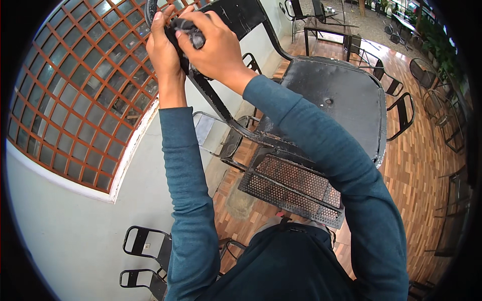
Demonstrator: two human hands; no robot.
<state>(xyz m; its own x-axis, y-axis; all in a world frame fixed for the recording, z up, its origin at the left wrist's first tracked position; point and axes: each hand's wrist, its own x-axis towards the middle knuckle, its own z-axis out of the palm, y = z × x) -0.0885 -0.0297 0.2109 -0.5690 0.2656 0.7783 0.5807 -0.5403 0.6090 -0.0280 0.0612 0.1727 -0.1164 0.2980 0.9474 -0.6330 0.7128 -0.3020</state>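
Wood-patterned floor (411,170) runs rightward until the dark fisheye rim cuts it off, and a pale wall (70,205) at left carries one window lattice (95,93) of red-brown bars. One black metal chair (311,80) fills the upper middle; its back leaves the top edge, and the right sleeve (331,138) hides part of its seat (354,113), a flat, scuffed surface with worn edges and one small round mark (329,101). Just below shows one perforated panel (286,183), partly behind that sleeve; how it meets the chair cannot be made out. Two small chairs (148,246) stand at lower left, partly covered by the left sleeve (188,185). Both hands are on the chair's frame near the top edge: the left hand (166,50) curls around it, some fingers hidden, while the right hand (216,50) clutches one dark grey cloth (196,40) against it, mostly covered by the fingers.
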